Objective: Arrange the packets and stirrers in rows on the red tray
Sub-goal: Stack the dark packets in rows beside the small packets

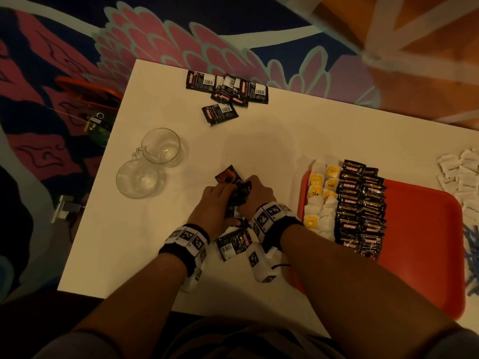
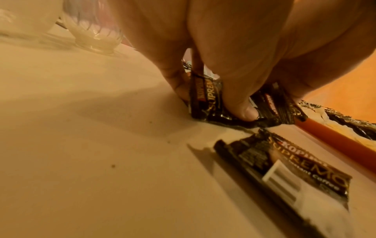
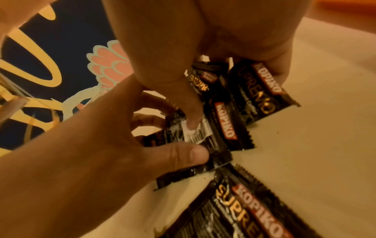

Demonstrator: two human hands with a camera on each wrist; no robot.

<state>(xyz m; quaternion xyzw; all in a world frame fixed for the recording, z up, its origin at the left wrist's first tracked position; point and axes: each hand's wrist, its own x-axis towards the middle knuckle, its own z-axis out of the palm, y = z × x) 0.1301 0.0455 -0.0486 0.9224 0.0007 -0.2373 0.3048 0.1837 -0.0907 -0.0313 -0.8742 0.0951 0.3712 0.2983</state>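
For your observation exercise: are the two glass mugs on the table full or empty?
Empty: both glass mugs stand upright, and the table shows through them.

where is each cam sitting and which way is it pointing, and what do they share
Head: above, facing down at the table; both forearms, left hand and right hand gathering coffee packets beside the red tray.
Left wrist: low on the table, looking along the fingers.
Right wrist: looking along the fingers; both hands show.
All share the packets.

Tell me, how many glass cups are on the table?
2. Both stand left of the hands: one glass cup farther from the person, the other cup nearer, side by side and seemingly touching. None appears hidden.
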